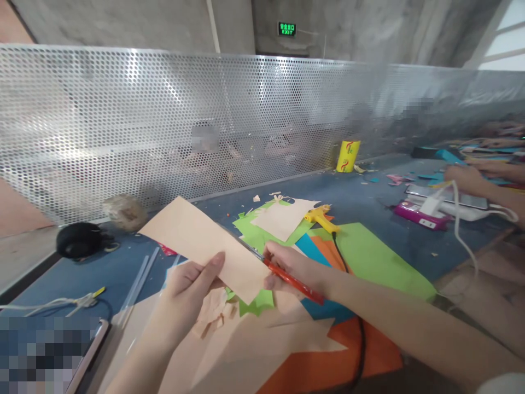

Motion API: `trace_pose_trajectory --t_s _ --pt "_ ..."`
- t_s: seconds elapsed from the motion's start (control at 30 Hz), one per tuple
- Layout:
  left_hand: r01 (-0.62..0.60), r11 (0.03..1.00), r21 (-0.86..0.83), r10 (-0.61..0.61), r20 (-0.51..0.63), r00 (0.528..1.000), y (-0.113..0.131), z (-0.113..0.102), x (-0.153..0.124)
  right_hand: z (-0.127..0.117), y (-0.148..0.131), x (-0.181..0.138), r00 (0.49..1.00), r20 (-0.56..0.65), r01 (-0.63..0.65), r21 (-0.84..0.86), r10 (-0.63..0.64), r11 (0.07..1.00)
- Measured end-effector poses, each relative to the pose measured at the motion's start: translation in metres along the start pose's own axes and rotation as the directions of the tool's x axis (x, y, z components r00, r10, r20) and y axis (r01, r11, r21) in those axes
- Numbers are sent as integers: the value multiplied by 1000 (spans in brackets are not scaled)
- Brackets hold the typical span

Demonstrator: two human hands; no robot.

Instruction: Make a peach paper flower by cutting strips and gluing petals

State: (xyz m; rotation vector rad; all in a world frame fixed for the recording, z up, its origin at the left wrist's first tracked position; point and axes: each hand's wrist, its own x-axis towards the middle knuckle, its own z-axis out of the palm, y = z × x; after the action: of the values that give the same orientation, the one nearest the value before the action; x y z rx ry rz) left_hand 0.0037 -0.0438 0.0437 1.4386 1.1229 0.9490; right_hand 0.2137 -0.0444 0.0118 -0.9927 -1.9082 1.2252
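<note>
- A person's left hand (191, 287) pinches a pale sheet (192, 235) above the paper-strewn table (369, 191); a slack pinch could let it swing, sending a cut astray.
- The right hand (291, 268) grips red-handled scissors (293, 282) at the sheet's edge; blades twisting could tear it.
- The glue gun's (322, 216) cord (363, 350) crosses beneath the right forearm; a lowered arm could snag it, dragging the gun.

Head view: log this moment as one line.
left hand: holding peach sheet | right hand: holding red-handled scissors at sheet edge | yellow glue gun: beyond right hand
</note>
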Motion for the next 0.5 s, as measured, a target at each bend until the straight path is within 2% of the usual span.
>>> trace_pose_trajectory --t_s 0.13,0.27,0.5 --pt "30 999 40 -29 -25 999 1 2 0 -3 -11 -2 1000 23 5 -26 -4 1000" --pt "15 1000 -8 -15 -24 1000 5 7 -3 -5 -18 -3 998 56 -11 -55 14 998" --pt "24 998 49 -23 -12 1000 7 7 -3 1 -4 -1 1000 -1 -6 -12 6 1000"
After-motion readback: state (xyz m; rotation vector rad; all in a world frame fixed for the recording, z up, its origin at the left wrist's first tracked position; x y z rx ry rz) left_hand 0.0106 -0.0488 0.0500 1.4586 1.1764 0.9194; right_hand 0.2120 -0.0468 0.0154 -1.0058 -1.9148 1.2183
